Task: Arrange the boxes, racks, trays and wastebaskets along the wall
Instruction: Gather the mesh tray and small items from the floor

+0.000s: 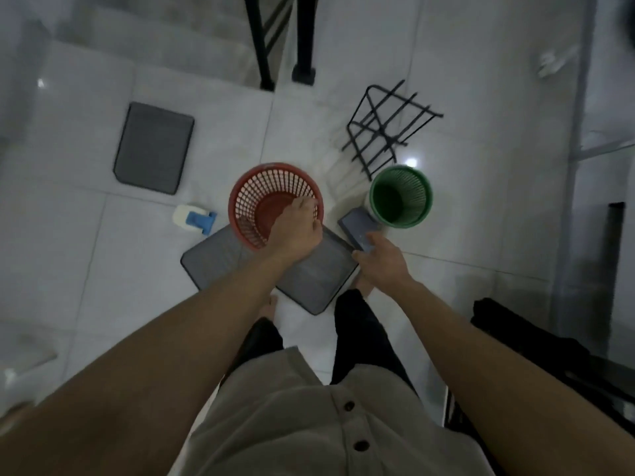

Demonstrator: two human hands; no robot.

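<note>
From the head camera, looking straight down at a pale tiled floor (103, 269), the left hand (297, 228) curls its fingers over the near rim of a red wastebasket (254, 204), gripping it at the right side; the basket stands upright, its base overlapping the far edge of a grey mesh tray (213, 259). A second grey tray (316, 280) lies tilted just right of the first, touching or overlapping it, partly under the left forearm. The right hand (381, 259) holds a small dark blue box (357, 225) pinched at its near end, the box hanging just beside a green wastebasket (400, 197) that stands upright to the right. Beyond the green basket a black wire rack (385, 128) sits on the floor. A third grey tray (154, 147) lies flat well apart at the upper left, and a white and blue object (194, 218), too blurred to name, lies just left of the red basket.
</note>
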